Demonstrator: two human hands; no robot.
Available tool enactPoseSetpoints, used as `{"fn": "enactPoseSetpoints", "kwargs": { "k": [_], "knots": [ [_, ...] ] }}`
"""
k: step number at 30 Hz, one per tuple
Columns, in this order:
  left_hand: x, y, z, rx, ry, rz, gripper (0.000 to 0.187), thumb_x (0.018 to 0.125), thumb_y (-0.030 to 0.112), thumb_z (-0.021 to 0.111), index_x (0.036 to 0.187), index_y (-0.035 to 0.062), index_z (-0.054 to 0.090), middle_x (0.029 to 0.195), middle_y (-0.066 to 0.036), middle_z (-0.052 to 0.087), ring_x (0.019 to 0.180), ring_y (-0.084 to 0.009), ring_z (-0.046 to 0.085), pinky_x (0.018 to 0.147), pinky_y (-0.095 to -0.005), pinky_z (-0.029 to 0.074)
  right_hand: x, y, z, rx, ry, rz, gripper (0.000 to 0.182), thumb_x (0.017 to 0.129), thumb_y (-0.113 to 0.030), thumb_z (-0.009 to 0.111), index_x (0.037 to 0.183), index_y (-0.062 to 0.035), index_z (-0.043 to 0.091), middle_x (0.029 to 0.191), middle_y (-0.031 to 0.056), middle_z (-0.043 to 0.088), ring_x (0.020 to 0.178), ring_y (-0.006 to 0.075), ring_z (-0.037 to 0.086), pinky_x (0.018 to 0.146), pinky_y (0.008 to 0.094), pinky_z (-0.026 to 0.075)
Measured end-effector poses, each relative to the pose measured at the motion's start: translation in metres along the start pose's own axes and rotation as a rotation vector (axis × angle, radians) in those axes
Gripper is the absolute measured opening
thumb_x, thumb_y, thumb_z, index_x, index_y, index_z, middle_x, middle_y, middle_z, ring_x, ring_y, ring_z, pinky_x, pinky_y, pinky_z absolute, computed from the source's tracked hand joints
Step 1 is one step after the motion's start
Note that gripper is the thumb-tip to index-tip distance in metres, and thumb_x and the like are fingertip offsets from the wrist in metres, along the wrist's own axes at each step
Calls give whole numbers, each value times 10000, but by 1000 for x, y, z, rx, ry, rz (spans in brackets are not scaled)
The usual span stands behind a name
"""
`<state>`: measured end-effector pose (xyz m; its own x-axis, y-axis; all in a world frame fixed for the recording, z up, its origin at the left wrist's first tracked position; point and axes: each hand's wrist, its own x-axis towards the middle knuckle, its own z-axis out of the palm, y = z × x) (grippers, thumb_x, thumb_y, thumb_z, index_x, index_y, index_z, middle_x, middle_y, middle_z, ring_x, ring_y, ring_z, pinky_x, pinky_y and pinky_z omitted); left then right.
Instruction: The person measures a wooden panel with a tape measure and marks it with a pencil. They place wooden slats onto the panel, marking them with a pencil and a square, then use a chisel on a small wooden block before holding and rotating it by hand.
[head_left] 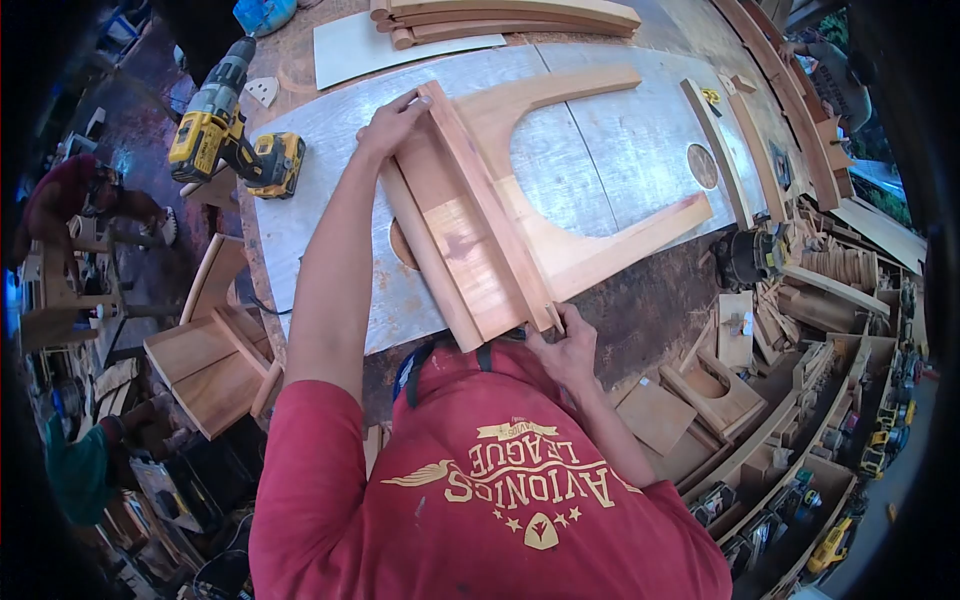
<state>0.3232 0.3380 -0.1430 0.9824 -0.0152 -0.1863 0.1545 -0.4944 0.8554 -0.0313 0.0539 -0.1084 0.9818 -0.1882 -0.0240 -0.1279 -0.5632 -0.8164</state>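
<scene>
A wooden piece of furniture with a flat panel (460, 235) between two long rails lies on the metal-topped bench (330, 240), with a U-shaped frame (510, 180) extending from its right side. My left hand (392, 125) is wrapped over the far end of the piece, its fingers reaching the raised rail (480, 190). At the near end, my right hand (565, 345) has its fingers closed round the corner of that same rail. Whether the right fingers also hold something small is hidden.
A yellow cordless drill (215, 120) stands at the bench's left edge. Curved wooden parts (510, 20) are stacked at the back. Wooden strips (720, 150) and a dark power tool (750, 255) lie to the right. Another person (75, 200) crouches at far left.
</scene>
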Motion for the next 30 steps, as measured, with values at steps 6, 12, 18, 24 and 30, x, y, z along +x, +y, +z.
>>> {"fn": "enactPoseSetpoints", "kwargs": {
  "k": [6,12,18,24,30],
  "knots": [
    [7,-8,2,-27,1,28,697,879,707,584,1445,301,592,1442,-89,611,1416,-309,474,1181,-577,88,1,4,3,-4,36,-49,408,769,-167,844,1097,14,682,812,54,722,670,64,597,608,254,504],
    [12,-12,3,-37,-5,21,710,870,710,590,1448,297,589,1443,-86,610,1413,-311,478,1198,-539,100,3,1,-1,-25,36,-88,396,762,-173,849,1072,7,680,748,56,688,618,65,559,571,260,484],
    [12,-13,3,-36,-1,30,711,871,703,596,1450,291,587,1447,-93,606,1405,-304,489,1203,-532,119,3,-3,-4,-36,-23,2,402,757,-211,844,1075,-15,696,881,174,747,795,280,760,701,370,584],
    [6,-6,1,-70,-12,13,701,879,680,609,1454,280,583,1456,-98,596,1405,-305,491,1209,-489,171,3,0,-4,-37,-35,37,407,753,-217,843,1074,-14,696,858,174,744,773,281,758,692,372,583],
    [7,-8,0,-30,-8,20,714,880,703,583,1458,284,579,1456,-97,597,1407,-309,488,1203,-516,162,4,-3,-5,-46,-45,51,402,755,-214,839,1071,-13,692,870,176,746,782,278,759,697,373,585]
  ]
}}
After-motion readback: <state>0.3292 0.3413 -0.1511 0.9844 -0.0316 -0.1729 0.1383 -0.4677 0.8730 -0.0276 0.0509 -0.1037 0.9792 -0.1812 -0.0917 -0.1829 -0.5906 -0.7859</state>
